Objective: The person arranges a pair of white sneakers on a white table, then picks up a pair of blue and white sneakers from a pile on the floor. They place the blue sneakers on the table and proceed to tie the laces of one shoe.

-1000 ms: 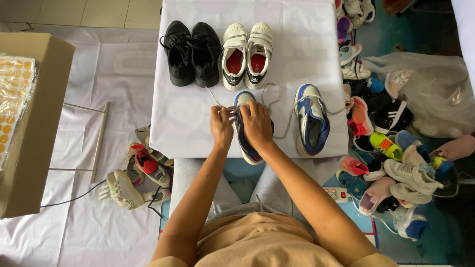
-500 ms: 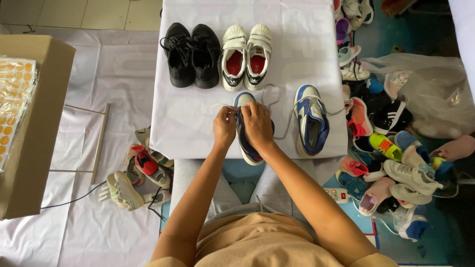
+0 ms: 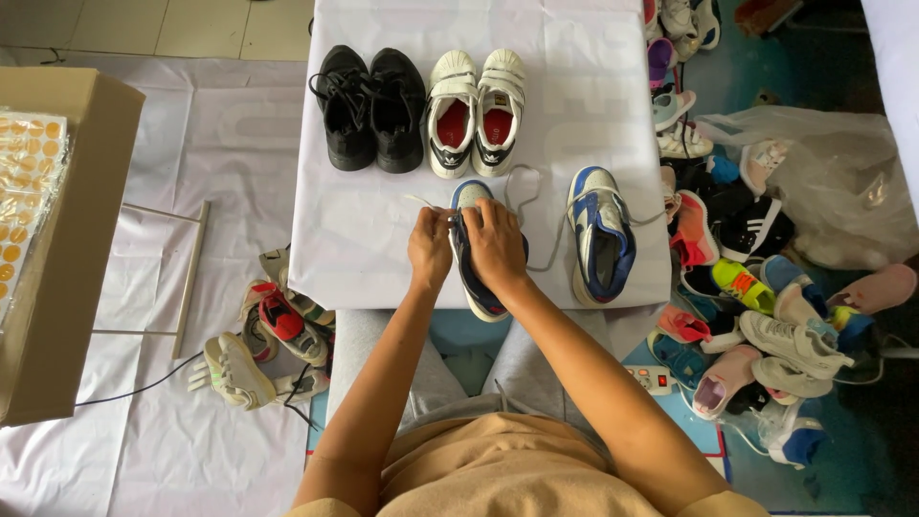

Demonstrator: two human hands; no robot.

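I see both hands on the blue shoe (image 3: 476, 278) at the table's (image 3: 364, 239) near edge: left hand (image 3: 430, 251) pinching its white lace (image 3: 522, 206), right hand (image 3: 495, 244) closed over the upper. Its mate (image 3: 600, 233) sits near the right edge, black pair (image 3: 371, 107) and white pair (image 3: 476, 111) along the far edge. Shoe pile (image 3: 766, 287) on the floor off the right side.

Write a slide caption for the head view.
Both hands, left and right, work a blue-and-white sneaker on a white-covered table.
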